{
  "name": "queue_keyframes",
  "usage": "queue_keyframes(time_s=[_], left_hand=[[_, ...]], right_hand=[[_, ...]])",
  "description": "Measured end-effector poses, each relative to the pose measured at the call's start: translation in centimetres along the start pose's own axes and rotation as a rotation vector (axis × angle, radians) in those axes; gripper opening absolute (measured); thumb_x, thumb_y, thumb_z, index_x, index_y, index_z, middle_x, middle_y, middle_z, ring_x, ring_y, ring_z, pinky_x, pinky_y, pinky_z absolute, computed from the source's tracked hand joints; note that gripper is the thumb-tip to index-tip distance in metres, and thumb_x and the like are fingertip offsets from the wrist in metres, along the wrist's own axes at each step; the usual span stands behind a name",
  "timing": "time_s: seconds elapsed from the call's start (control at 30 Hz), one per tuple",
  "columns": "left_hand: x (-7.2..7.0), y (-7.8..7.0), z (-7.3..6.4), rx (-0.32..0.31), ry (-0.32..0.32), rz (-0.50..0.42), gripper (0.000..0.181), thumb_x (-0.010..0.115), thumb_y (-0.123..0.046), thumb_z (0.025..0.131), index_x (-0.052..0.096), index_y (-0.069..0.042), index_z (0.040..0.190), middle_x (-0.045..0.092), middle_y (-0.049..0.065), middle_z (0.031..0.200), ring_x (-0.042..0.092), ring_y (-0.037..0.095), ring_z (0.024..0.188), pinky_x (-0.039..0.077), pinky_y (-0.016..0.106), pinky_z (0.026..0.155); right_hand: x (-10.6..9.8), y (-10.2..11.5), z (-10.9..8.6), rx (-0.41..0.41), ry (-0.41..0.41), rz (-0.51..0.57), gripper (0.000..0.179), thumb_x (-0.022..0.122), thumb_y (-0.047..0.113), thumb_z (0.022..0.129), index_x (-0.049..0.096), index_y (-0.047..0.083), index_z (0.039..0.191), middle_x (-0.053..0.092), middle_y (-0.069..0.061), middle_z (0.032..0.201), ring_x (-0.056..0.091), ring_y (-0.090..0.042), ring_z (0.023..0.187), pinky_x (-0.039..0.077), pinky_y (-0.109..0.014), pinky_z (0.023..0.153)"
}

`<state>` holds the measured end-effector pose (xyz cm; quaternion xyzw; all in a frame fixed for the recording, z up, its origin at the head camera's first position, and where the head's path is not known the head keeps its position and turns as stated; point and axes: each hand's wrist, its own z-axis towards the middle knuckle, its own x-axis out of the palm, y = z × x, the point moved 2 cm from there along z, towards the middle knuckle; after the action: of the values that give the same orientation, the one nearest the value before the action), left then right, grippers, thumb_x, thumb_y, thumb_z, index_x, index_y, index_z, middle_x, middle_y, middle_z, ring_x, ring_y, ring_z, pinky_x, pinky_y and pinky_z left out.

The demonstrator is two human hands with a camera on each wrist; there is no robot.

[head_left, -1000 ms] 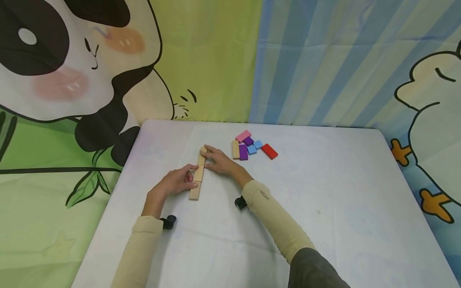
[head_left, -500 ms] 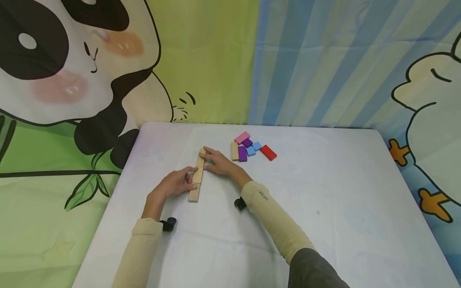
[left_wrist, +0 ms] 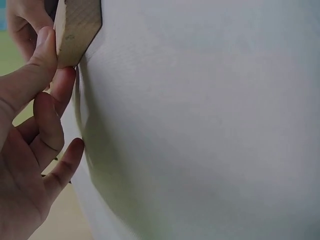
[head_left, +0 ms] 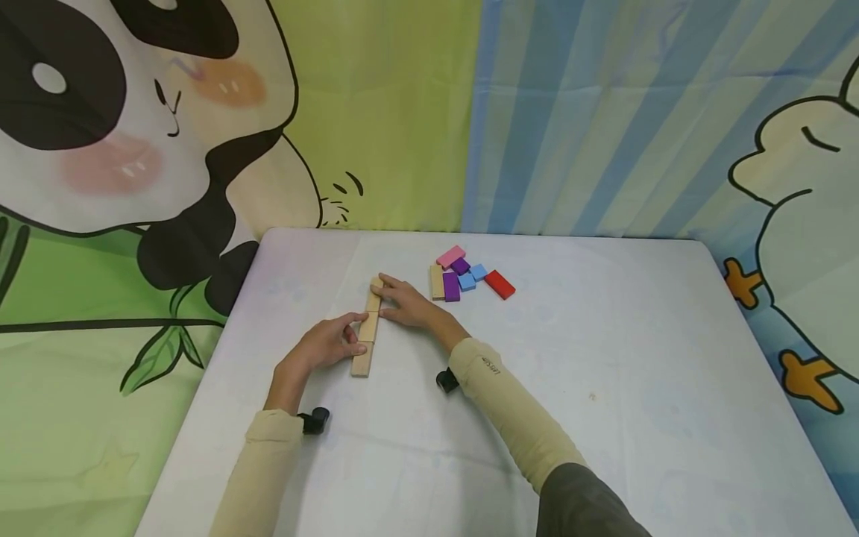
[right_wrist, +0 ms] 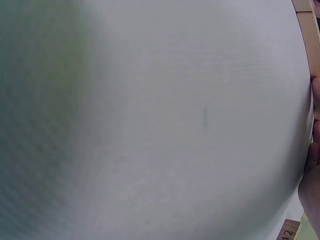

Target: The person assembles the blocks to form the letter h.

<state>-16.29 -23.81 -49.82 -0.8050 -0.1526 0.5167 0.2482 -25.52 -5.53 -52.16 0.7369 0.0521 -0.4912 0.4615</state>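
Note:
Three plain wooden blocks form a straight row on the white table, slightly tilted in the head view: a near block point(head_left: 362, 364), a middle block point(head_left: 368, 327) and a far block point(head_left: 373, 302). From the left, my left hand point(head_left: 327, 341) holds the row, its thumb at the near block and a finger at the middle one. In the left wrist view, thumb and finger meet a corner of a wooden block point(left_wrist: 77, 32). My right hand point(head_left: 409, 304) grips the far block, fingertips over its far part and thumb by its right side. Most of that hand lies outside the right wrist view.
Right of the row lies a loose group: a wooden block point(head_left: 437, 283), purple blocks point(head_left: 452, 287), blue blocks point(head_left: 467, 282), a pink block point(head_left: 450, 256) and a red block point(head_left: 499, 284). The table's far edge point(head_left: 570, 238) meets a printed curtain point(head_left: 389, 112).
The head view has shifted slightly, so everything appears a little lower. Both hands stay at the row, and the blocks keep their places.

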Motion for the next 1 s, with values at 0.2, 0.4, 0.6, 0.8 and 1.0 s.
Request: queue_keyframes(time_s=[0.2, 0.4, 0.6, 0.8, 1.0], left_hand=[[0.2, 0.1, 0.1, -0.004, -0.015, 0.023, 0.066, 0.071, -0.031, 0.087, 0.045, -0.019, 0.146, 0.065, 0.001, 0.094, 0.052, 0.014, 0.075, 0.039, 0.029, 0.07], [-0.1, -0.2, 0.2, 0.058, -0.067, 0.13, 0.063, 0.071, -0.033, 0.086, 0.048, -0.017, 0.142, 0.054, 0.006, 0.129, 0.059, 0.024, 0.1, 0.048, 0.042, 0.079], [-0.3, -0.1, 0.6, 0.103, -0.03, 0.095, 0.067, 0.071, -0.031, 0.087, 0.042, -0.014, 0.145, 0.038, 0.009, 0.152, 0.048, 0.033, 0.128, 0.042, 0.056, 0.098], [-0.6, 0.6, 0.9, 0.13, -0.024, -0.01, 0.071, 0.075, -0.03, 0.084, 0.042, -0.015, 0.146, 0.046, 0.012, 0.146, 0.05, 0.033, 0.125, 0.041, 0.053, 0.101], [-0.6, 0.7, 1.1, 0.127, 0.023, 0.049, 0.076, 0.072, -0.035, 0.086, 0.035, -0.017, 0.15, 0.039, 0.011, 0.152, 0.048, 0.033, 0.127, 0.041, 0.055, 0.1]], right_hand=[[-0.1, 0.1, -0.1, -0.002, -0.005, 0.002, 0.057, 0.059, 0.021, 0.097, 0.038, 0.012, 0.149, 0.017, -0.013, 0.162, 0.023, -0.034, 0.148, 0.021, -0.046, 0.12], [-0.1, 0.1, -0.2, -0.003, -0.011, 0.014, 0.057, 0.059, 0.02, 0.097, 0.039, 0.012, 0.149, 0.017, -0.013, 0.163, 0.023, -0.033, 0.149, 0.021, -0.046, 0.12], [0.0, -0.2, -0.1, 0.01, 0.011, 0.025, 0.057, 0.058, 0.024, 0.098, 0.037, 0.013, 0.15, 0.015, -0.01, 0.163, 0.019, -0.028, 0.15, 0.018, -0.045, 0.121], [0.1, -0.4, 0.1, -0.001, -0.008, 0.041, 0.057, 0.058, 0.024, 0.097, 0.037, 0.012, 0.15, 0.017, -0.011, 0.163, 0.021, -0.03, 0.15, 0.019, -0.047, 0.12], [0.1, -0.5, 0.1, 0.011, -0.007, 0.064, 0.058, 0.059, 0.023, 0.097, 0.038, 0.014, 0.149, 0.017, -0.01, 0.163, 0.02, -0.029, 0.15, 0.019, -0.046, 0.121]])
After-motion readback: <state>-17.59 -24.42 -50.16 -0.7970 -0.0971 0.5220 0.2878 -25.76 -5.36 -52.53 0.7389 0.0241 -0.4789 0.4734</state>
